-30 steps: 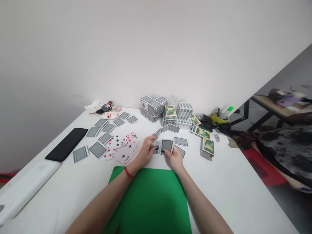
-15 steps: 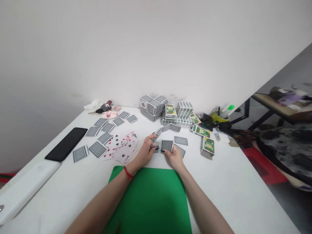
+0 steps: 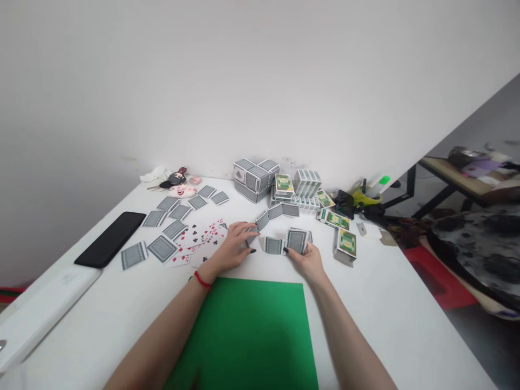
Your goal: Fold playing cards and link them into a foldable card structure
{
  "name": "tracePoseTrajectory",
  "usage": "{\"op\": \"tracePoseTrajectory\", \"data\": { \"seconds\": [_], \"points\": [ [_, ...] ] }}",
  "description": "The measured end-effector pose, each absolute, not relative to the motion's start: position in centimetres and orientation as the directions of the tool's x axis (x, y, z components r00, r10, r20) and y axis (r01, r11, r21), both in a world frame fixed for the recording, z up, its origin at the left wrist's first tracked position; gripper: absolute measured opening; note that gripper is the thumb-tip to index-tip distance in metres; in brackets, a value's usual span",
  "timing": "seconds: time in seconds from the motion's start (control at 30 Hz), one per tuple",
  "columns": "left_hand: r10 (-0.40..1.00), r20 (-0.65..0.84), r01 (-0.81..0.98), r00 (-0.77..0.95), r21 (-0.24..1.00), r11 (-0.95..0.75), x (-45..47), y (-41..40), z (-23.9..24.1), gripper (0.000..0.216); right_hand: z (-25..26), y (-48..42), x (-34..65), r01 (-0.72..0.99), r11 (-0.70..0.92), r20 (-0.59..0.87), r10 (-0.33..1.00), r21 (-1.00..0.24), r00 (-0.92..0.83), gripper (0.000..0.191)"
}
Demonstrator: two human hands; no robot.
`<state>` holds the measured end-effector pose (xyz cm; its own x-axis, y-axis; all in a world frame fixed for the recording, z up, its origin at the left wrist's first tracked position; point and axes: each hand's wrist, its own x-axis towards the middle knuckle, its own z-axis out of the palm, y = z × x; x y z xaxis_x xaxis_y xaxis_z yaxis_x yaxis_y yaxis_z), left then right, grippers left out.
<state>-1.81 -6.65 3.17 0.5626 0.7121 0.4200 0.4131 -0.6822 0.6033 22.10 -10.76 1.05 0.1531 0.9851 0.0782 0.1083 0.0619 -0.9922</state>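
Your right hand [image 3: 305, 260] pinches a grey-backed, white-edged paper playing card [image 3: 297, 240] over the white table [image 3: 357, 303], likely to steady it. Your left hand [image 3: 232, 246] curves half open beside a bent row of grey-backed cards [image 3: 290, 209]; any grip is unclear.

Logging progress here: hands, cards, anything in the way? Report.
Right hand pinching a grey-backed card. Left hand partly covering another card, grip unclear. Third card between the hands, possibly in the way.
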Motion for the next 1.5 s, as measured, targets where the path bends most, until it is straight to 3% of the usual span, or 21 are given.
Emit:
{"op": "tracePoseTrajectory", "data": {
  "seconds": [0.2,0.3,0.43,0.67,0.83,1.23,1.5],
  "points": [
    [0.695,0.328,0.245,0.640,0.770,-0.589,-1.7,-7.0,4.1,0.061,1.2,-10.8,22.4,0.053,0.058,0.064,0.990,-0.997,0.128,0.034],
    [0.728,0.324,0.228,0.604,0.805,-0.548,-1.6,-6.8,3.6,0.051,1.1,-10.8,22.5,0.017,0.049,0.050,0.993,-0.999,0.104,0.033],
    [0.731,0.356,0.370,0.582,0.685,-0.628,-1.5,-6.3,3.2,0.020,0.8,-10.8,22.8,-0.044,0.017,0.013,0.997,-0.999,0.076,0.031],
    [0.697,0.349,0.509,0.626,0.494,-0.705,-1.8,-6.9,5.7,0.024,0.8,-11.0,22.7,-0.143,-0.027,-0.036,0.997,-0.989,0.062,0.033],
    [0.714,0.398,0.509,0.577,0.508,-0.695,-1.5,-7.3,6.4,0.026,0.5,-11.0,22.5,-0.214,-0.034,-0.046,0.998,-0.976,0.050,0.030],
    [0.692,0.377,0.497,0.615,0.496,-0.712,-0.5,-7.4,5.6,0.029,0.3,-11.0,21.8,-0.202,-0.052,-0.059,0.998,-0.978,0.027,0.036],
    [0.717,0.388,0.467,0.579,0.563,-0.682,-0.3,-7.2,4.2,0.031,1.0,-10.9,21.8,-0.135,-0.036,-0.035,0.999,-0.990,-0.008,0.035]
  ]
}}
